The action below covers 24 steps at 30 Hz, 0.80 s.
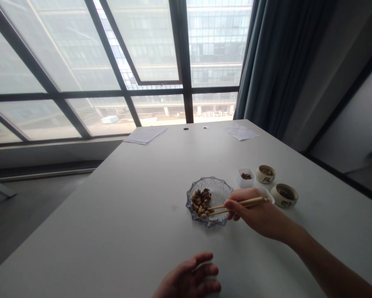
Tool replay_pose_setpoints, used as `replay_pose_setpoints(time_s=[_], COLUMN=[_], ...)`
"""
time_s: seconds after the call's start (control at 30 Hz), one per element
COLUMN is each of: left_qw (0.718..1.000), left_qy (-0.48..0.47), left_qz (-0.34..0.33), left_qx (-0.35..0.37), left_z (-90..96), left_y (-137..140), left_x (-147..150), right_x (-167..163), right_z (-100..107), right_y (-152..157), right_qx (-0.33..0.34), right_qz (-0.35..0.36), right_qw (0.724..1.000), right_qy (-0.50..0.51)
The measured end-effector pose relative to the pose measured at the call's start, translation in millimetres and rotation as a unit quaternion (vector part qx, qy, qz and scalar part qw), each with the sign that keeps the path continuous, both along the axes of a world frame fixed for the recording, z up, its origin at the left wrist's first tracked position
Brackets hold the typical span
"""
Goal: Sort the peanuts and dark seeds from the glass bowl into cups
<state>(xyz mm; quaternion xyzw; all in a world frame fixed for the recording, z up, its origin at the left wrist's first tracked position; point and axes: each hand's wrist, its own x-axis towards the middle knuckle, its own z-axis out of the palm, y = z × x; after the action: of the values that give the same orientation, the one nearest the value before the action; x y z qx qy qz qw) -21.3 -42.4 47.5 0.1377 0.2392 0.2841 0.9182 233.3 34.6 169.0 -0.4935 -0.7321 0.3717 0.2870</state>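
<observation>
My right hand (251, 209) is closed round a pair of wooden chopsticks (246, 203). Their tips reach into a scalloped clear glass bowl (218, 188), at the edge of a heap of brown and tan nuts or seeds (201, 202). The heap fills the bowl's left side; whether the tips pinch a piece I cannot tell. Behind the hand, a white plastic container (268, 193) is partly hidden. Nearer the camera, my left hand (194, 275) hovers over or rests on the table, fingers apart and holding nothing.
A small white square container (245, 178) with dark brown pieces stands right of the bowl. Beyond it are two cream ceramic cups, a far one (266, 174) and a near one (284, 195), both with contents. Papers (147, 135) lie at the white table's (136, 194) far end, by the windows.
</observation>
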Motion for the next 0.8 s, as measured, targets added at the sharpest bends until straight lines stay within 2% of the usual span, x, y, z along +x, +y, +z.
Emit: replay_pose_setpoints(time_s=[0.2,0.27,0.33,0.43,0.57,0.67,0.8], left_qw=[1.0,1.0,1.0,1.0,1.0,1.0,1.0], left_qy=[0.007,0.006,0.003,-0.001,-0.001,0.0,-0.006], left_qz=[-0.004,-0.003,-0.003,0.0,0.001,-0.002,0.0], left_qx=[-0.006,-0.005,0.0,0.003,0.003,0.003,-0.002], left_z=[1.2,1.6,1.9,1.3,-1.4,-2.3,-0.5], left_y=[0,0,0,-1,-1,-1,0], left_x=[0,0,1,1,0,-1,-1], right_x=[0,7,21,50,86,100,103], right_z=[-7,-2,9,28,46,45,41], right_y=[1,0,-1,-3,-2,5,12], right_qx=[-0.015,-0.014,-0.005,0.046,0.183,0.266,0.28], right_qz=[-0.031,-0.047,-0.104,-0.227,-0.371,-0.386,-0.36], right_qw=[0.999,0.998,0.993,0.971,0.91,0.877,0.878], right_qy=[0.029,0.043,0.059,0.058,-0.032,-0.105,-0.145])
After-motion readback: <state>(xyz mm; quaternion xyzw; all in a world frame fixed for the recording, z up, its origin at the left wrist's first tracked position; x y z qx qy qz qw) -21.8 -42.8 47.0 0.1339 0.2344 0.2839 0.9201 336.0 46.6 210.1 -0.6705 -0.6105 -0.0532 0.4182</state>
